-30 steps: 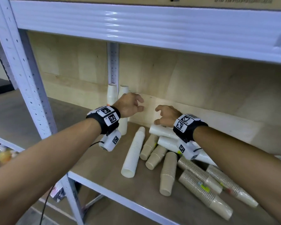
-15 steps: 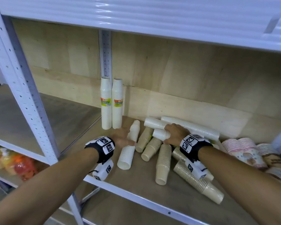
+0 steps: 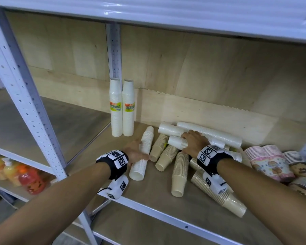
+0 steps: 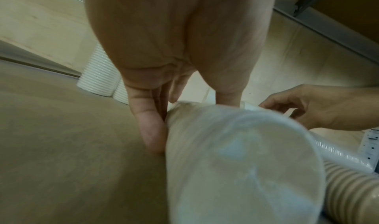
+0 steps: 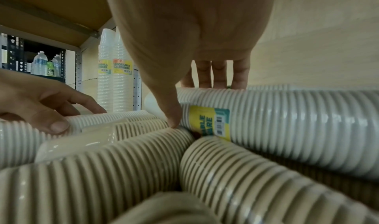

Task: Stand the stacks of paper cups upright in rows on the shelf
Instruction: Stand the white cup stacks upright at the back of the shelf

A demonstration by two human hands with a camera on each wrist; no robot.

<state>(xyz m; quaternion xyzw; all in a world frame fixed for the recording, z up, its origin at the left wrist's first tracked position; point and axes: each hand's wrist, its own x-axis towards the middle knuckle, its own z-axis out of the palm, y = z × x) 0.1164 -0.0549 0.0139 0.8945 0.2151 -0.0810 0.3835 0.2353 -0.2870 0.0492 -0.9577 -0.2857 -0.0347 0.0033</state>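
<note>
White lying stack (image 3: 143,152) held by left hand (image 3: 135,152); right hand (image 3: 193,142) grips short stack (image 3: 177,142) atop brown stacks (image 3: 163,156).

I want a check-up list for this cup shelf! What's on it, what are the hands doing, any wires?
Surface: wooden shelf, mostly bare at the front.
Job's things: two white stacks upright at the back; other white stacks and tan stacks lying in a heap.
Clutter: patterned cups on their sides at the right.
Hands: left hand grips a lying white stack; right hand grips a labelled white stack.
Cables: thin black cable at the left wrist.
Surroundings: orange bottles on a lower shelf.
</note>
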